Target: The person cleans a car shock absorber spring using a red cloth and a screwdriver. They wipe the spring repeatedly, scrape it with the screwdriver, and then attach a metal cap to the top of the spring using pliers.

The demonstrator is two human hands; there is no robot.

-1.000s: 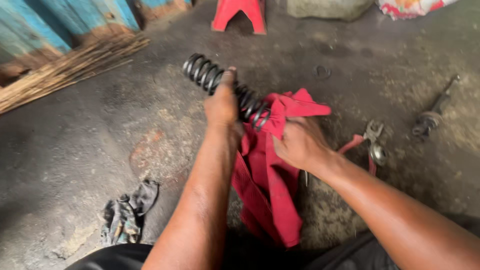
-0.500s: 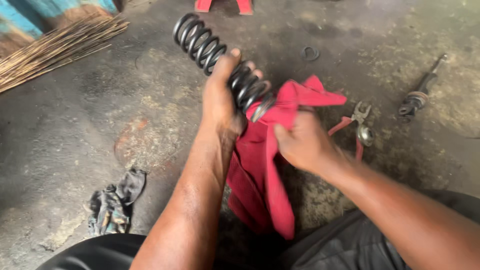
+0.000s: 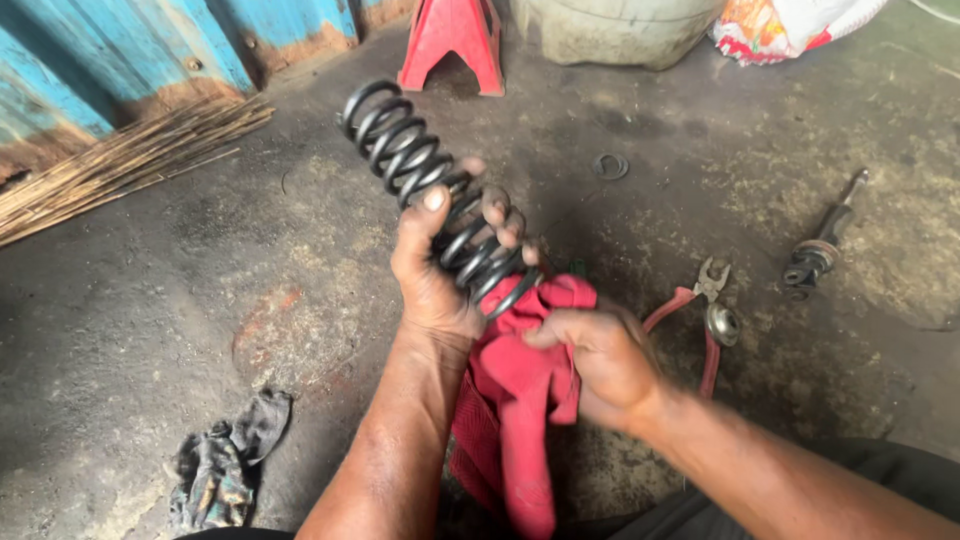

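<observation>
My left hand grips a black coil spring around its lower half, holding it tilted up and away to the left. My right hand clutches a red rag bunched against the spring's lower end; the rest of the rag hangs down between my forearms. The spring's lowest coils are partly hidden by my fingers and the rag.
On the concrete floor lie red-handled pliers, a shock absorber rod, a small ring and a dirty dark rag. A red stand, a pale tub, a bag and a bundle of sticks stand farther back.
The red rag has been gathered from a spread-out drape into a bunch under the spring's lower end. My right hand has moved in closer beneath my left hand.
</observation>
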